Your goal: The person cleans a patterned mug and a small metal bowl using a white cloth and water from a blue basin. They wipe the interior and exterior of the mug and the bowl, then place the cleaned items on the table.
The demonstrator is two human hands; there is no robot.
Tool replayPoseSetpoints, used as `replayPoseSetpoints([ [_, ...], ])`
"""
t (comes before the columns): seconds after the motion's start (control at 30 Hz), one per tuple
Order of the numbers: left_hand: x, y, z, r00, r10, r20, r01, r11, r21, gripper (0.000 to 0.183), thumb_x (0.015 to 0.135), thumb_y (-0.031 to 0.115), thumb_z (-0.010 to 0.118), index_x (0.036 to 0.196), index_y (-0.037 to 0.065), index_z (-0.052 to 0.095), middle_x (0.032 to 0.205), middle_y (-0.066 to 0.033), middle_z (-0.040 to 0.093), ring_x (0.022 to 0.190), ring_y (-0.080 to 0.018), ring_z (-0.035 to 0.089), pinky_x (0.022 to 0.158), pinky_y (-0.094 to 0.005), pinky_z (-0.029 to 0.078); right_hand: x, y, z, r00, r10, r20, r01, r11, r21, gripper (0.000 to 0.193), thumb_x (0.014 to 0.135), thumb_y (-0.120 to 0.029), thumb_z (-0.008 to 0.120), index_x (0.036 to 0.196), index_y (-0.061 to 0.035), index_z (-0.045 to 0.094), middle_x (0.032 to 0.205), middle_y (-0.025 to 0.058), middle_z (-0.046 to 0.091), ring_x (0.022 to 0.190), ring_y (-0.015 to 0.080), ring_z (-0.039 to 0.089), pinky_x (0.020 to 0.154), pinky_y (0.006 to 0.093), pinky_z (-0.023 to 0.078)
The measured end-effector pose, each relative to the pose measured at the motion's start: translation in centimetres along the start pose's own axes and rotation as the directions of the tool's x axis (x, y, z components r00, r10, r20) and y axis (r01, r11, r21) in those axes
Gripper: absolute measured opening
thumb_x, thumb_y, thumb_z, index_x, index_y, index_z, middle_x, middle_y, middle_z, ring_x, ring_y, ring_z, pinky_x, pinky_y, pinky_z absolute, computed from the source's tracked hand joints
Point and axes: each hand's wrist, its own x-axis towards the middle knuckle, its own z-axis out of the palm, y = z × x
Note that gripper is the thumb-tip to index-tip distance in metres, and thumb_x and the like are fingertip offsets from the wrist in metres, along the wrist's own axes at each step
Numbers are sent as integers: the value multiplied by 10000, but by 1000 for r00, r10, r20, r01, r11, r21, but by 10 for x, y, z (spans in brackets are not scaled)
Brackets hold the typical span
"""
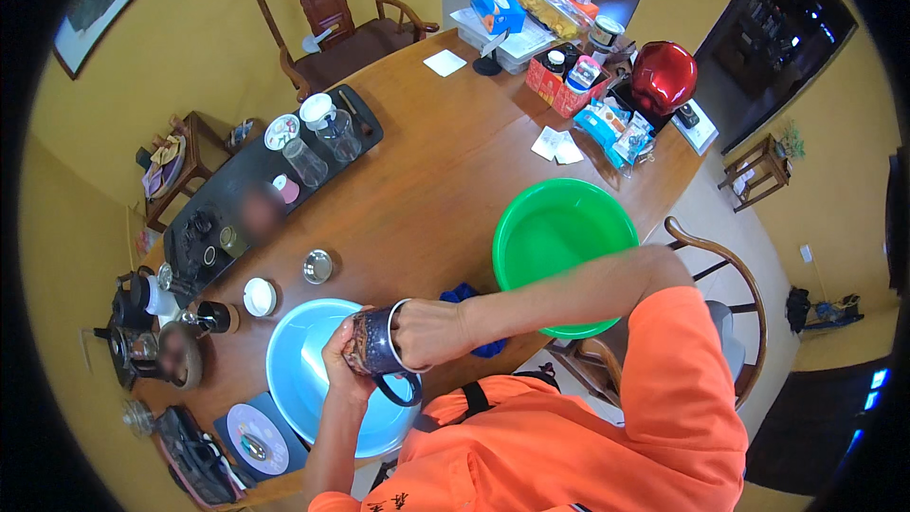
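Observation:
Over the light blue basin (284, 360) I hold a dark blue patterned mug (379, 334) on its side, its mouth facing right. My left hand (343, 360) is wrapped around the mug's base end. The mug's dark handle (403, 391) hangs on the lower side. My right hand (428, 330) reaches into the mouth, and its fingers are hidden inside, so anything they hold cannot be seen. Beneath my right forearm a dark blue cloth (461, 293) shows between the two basins. Farther right stands a green basin (559, 228), partly covered by that forearm.
A black tray (341, 166) with glass jars lies at the far left. Nearer are a white bowl (260, 297) and a small metal bowl (318, 266). Boxes, packets and a red shiny object (664, 78) crowd the far right end. Wooden chairs (355, 19) stand around the table.

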Motion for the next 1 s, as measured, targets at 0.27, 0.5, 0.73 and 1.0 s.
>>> replayPoseSetpoints([
  [0.27, -15, 19, 0, 984, 157, 81, -167, 978, 128, 434, 787, 250, 632, 1140, 10, 551, 1000, -118, 620, 885, -214, 635, 792, -316, 534, 10, -14, 28, 902, 257, -347, -155, 943, 295, 172, 686, -165, 687, 818, -69, 634, 794, 130, 644, 744, 331, 630, 670, 435, 495],
  [0.5, -21, 30, 8, 831, 507, 231, -556, 775, 301, 614, 735, 314, 699, 1227, 19, 481, 1010, -81, 571, 910, -176, 607, 803, -290, 503, 29, -10, 17, 619, 683, 387, 24, -509, 860, 183, 803, -143, 684, 960, -65, 634, 750, 7, 633, 559, 80, 563, 442, 263, 403],
  [0.73, -2, 14, -4, 896, 410, 168, -431, 895, 117, 545, 773, 298, 654, 1205, 7, 494, 1007, -96, 607, 863, -215, 643, 727, -307, 544, 5, -7, 5, 792, 607, -62, -280, 452, 847, 88, 792, -91, 663, 877, -86, 682, 722, 39, 598, 633, 127, 577, 545, 273, 478],
  [1.0, -8, 14, -42, 988, 152, -26, -153, 987, -40, 514, 882, 426, 462, 1177, 20, 572, 1105, -147, 649, 837, -305, 680, 615, -458, 576, -8, 9, -63, 937, 111, -332, -265, 845, -465, 265, 761, -232, 612, 1003, -136, 663, 1049, 86, 611, 870, 244, 597, 615, 368, 518],
])
